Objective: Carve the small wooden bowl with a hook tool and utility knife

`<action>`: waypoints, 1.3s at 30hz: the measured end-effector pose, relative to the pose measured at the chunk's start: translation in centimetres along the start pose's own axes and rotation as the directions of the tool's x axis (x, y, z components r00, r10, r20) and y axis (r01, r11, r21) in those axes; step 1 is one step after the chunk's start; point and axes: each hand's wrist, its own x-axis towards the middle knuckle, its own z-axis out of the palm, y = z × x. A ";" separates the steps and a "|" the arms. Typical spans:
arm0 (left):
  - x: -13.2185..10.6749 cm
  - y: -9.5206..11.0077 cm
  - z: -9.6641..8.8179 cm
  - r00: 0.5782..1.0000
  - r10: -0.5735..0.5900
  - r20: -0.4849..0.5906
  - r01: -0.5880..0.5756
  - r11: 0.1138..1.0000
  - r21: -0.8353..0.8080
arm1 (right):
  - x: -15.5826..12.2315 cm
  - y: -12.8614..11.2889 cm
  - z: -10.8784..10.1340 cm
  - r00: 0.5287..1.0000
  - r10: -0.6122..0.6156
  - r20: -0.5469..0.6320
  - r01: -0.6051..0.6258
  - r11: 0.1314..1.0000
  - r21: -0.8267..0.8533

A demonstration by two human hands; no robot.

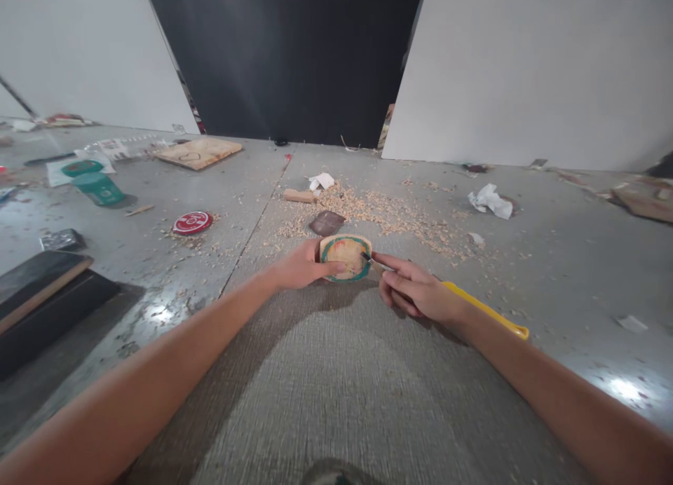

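Note:
My left hand (302,265) grips a small rounded wooden piece (345,256) with a green painted rim, holding it upright on the grey floor mat (326,380). My right hand (415,289) is closed around a tool with a long yellow handle (486,310). Its thin tip (368,259) touches the right edge of the wooden piece. Both arms reach forward from the bottom of the view.
Wood shavings (378,215) lie scattered beyond the piece, with a dark scrap (327,223) and a short wooden dowel (298,195). A red lid (192,222), green container (97,187), wooden board (200,151), crumpled paper (491,200) and dark boards (42,289) sit around.

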 end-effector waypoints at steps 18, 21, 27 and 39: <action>-0.3 0.7 0.1 0.999 0.049 0.022 -0.049 0.998 0.034 | 0.0 0.4 0.8 0.996 -0.047 -0.074 0.042 0.996 -0.073; -0.3 0.7 0.1 0.997 0.070 0.039 -0.071 0.997 0.028 | 0.0 0.5 0.8 0.993 -0.073 -0.088 0.062 0.990 -0.125; -0.1 0.5 0.3 0.992 0.102 0.070 -0.101 0.995 -0.028 | 0.0 0.6 1.0 0.987 -0.113 -0.114 0.089 0.977 -0.194; 0.0 0.1 0.3 0.992 0.117 0.046 -0.116 0.993 -0.024 | -0.1 0.1 1.2 0.991 -0.066 -0.119 0.048 0.988 -0.145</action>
